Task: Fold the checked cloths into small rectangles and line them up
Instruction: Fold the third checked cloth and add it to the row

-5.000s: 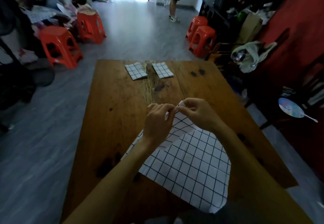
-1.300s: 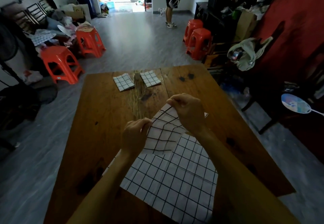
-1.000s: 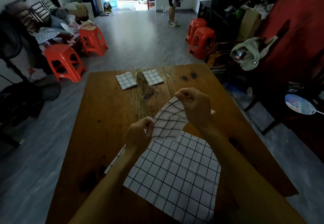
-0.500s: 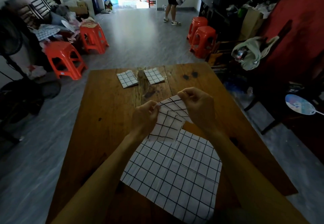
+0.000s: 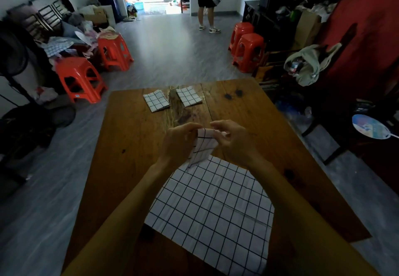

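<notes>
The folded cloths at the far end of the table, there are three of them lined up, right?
Not quite. The head view shows two folded cloths at the far end of the table, one on the left and one on the right, not three.

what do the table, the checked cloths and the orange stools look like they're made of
Table: wood, going by the grain, plank seams and dark knots; brown with a slight sheen, perhaps varnished.
Checked cloths: thin woven fabric, likely cotton; it keeps fold creases, and the piece in the left hand hangs limp. Matte.
Orange stools: moulded plastic by their uniform colour, smooth surface and one-piece shape.
</notes>
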`<act>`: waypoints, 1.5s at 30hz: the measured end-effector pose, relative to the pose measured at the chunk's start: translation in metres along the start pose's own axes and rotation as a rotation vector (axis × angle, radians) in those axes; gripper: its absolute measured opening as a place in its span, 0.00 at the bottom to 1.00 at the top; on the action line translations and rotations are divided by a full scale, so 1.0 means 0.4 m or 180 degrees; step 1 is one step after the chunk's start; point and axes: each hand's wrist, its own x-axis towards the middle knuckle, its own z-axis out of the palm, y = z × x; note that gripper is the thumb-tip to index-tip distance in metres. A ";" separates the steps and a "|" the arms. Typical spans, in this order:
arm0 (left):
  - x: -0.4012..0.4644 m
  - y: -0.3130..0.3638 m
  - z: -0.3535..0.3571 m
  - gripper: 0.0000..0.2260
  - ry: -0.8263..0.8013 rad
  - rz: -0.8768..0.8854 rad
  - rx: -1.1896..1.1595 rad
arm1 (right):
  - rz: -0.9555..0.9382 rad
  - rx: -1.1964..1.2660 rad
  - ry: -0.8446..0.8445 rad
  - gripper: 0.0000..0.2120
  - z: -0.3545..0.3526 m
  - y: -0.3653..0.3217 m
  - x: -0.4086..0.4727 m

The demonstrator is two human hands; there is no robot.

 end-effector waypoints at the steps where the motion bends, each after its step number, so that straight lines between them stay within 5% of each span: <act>1: 0.002 0.002 -0.002 0.07 0.0014 0.0002 0.0016 | -0.0024 -0.0041 -0.0015 0.14 0.005 0.000 0.001; 13: -0.001 0.040 -0.028 0.11 -0.0407 -0.0393 -0.0497 | -0.0050 0.0122 -0.0100 0.07 0.018 0.001 -0.001; 21: 0.017 0.039 -0.028 0.09 -0.0225 -0.0288 -0.0312 | -0.0233 0.0224 -0.0025 0.06 0.011 -0.022 0.005; 26: 0.021 0.044 -0.030 0.06 -0.0260 -0.0332 -0.0374 | -0.0319 0.0177 -0.0100 0.07 0.012 -0.016 0.003; 34: 0.032 0.025 -0.060 0.05 0.0373 -0.0587 -0.0360 | 0.0179 -0.0033 -0.0304 0.07 0.011 0.088 -0.050; 45: 0.014 0.035 -0.019 0.04 -0.0091 -0.0639 -0.0434 | 0.0296 0.0208 -0.0422 0.15 0.020 0.057 -0.037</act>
